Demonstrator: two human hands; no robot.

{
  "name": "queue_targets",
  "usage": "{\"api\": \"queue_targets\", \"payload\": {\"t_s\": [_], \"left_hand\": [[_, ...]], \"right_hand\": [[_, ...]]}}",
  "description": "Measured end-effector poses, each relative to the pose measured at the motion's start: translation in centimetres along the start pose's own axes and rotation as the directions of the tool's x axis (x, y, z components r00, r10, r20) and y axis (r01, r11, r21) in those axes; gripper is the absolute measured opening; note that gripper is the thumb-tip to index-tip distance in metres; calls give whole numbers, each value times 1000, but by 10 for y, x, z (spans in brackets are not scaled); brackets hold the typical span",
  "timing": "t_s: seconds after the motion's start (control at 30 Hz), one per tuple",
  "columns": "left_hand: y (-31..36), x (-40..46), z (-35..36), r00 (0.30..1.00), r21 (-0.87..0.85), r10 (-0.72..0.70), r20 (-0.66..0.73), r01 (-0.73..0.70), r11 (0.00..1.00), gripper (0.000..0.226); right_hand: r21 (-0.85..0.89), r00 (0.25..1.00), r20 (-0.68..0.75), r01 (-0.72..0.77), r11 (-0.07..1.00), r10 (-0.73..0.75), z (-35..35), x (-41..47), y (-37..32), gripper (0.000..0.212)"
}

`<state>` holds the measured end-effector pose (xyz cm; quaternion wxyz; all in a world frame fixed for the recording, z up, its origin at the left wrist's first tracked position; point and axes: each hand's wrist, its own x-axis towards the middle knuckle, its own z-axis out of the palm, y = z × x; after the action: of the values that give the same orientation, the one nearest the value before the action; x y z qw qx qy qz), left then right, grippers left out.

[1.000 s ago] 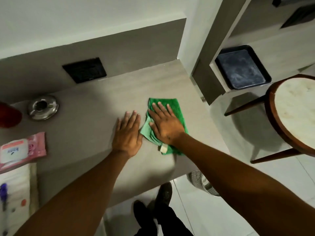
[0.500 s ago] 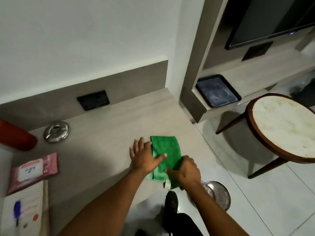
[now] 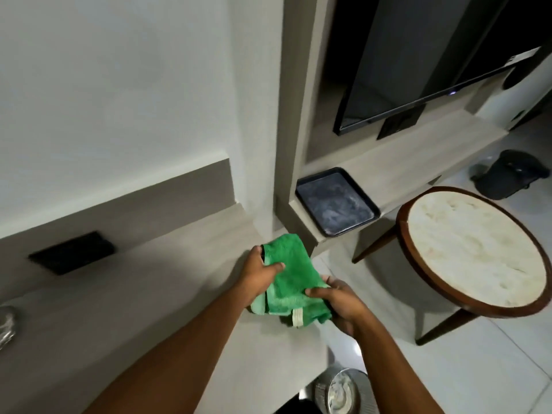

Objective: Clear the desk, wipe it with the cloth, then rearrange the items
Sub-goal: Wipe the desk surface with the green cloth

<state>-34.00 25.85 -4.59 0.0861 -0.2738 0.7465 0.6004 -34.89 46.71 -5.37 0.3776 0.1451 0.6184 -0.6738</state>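
A folded green cloth (image 3: 286, 276) with a pale tag is held above the right end of the grey desk (image 3: 143, 306). My left hand (image 3: 259, 273) grips its left side, thumb on top. My right hand (image 3: 337, 300) grips its near right corner from below. The cloth looks lifted off the desk surface, near the desk's right edge.
A black socket plate (image 3: 71, 252) sits in the wall panel behind the desk. A metal ashtray (image 3: 6, 325) shows at the far left edge. A black tray (image 3: 336, 201) lies on the shelf under the TV (image 3: 418, 70). A round marble-topped side table (image 3: 475, 249) and a mesh bin (image 3: 340, 392) stand on the floor.
Both hands went from pressing the cloth flat on the desk to gripping it and lifting it at the desk's right end. The view has swung right, hiding the wipes pack and notepad.
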Motion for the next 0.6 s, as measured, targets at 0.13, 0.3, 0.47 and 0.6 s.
{"api": "queue_targets", "payload": {"t_s": [0.13,0.3,0.47,0.6], "left_hand": [[55,80,58,1000,-37,13,-5,-13,999,35],[102,168,111,994,49,68,-88,-64,997,57],[110,222,127,990,277,81,-114,-46,960,62],[93,212,122,970,561,227,85,-235,794,77]], "right_hand": [[118,988,-120,113,986,-99,-56,45,-69,44],[-78,886,-419,185,980,-201,-90,108,-138,40],[-336,825,-467,166,927,-317,-95,165,-157,46],[-862,802,-334,-48,504,-495,-86,182,-143,46]]}}
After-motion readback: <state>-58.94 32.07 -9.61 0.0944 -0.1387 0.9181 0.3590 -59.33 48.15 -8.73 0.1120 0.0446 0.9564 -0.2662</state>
